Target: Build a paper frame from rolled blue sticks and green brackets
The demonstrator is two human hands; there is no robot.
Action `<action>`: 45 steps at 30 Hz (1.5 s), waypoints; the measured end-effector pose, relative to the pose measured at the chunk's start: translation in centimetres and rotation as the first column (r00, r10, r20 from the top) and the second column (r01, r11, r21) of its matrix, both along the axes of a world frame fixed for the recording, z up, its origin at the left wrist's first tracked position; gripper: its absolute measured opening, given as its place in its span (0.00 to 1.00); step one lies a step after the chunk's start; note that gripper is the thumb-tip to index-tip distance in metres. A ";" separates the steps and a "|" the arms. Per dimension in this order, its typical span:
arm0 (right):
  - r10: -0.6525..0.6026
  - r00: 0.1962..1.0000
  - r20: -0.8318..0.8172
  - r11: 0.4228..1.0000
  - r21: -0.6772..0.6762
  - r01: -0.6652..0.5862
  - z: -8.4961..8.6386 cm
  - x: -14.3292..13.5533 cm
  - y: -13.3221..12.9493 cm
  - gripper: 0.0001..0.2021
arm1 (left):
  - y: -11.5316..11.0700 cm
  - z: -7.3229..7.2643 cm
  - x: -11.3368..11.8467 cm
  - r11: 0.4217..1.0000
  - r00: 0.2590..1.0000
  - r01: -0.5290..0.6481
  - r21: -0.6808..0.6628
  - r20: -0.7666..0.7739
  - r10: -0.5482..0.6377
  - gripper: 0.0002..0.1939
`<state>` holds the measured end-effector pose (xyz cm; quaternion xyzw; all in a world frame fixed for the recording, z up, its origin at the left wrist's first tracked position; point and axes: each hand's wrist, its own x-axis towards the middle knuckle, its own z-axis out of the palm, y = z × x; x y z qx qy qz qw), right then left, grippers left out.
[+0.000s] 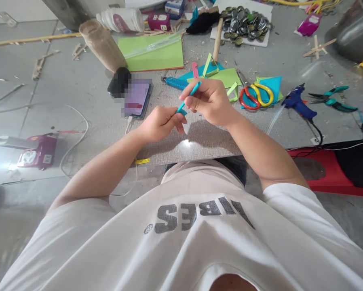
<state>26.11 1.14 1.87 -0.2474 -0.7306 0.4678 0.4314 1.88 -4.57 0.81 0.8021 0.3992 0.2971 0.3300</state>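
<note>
Above the near edge of the grey table (169, 151), holding a slim blue stick-like piece (195, 88) at a slant in mid-air; gripping its nearer end between the thumb and fingers of the left hand (159, 123), pinching its farther part with the bent fingers of the right hand (211, 100). Hovering just this side of a blue cutter (176, 83), between a phone (144, 98) near the left hand and red-and-yellow scissors (256, 93).

The phone (141, 93) lies left of the strip (195, 89), the scissors (257, 98) right.
</note>
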 end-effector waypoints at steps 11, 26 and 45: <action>-0.080 0.995 0.058 0.997 0.002 0.080 -1.1 -0.3 0.3 0.37 | -0.2 -0.1 0.3 0.999 0.999 -0.023 0.034 -0.040 0.024 0.19; 0.014 0.999 0.041 0.998 -0.064 -0.012 -1.4 -0.2 0.9 0.36 | 0.2 -0.3 0.5 0.988 0.996 0.064 -0.142 0.063 -0.056 0.29; -0.454 0.855 0.252 0.889 0.190 0.416 5.6 3.1 -1.2 0.26 | 1.5 -2.2 0.4 0.977 0.946 -0.178 0.115 0.294 0.137 0.17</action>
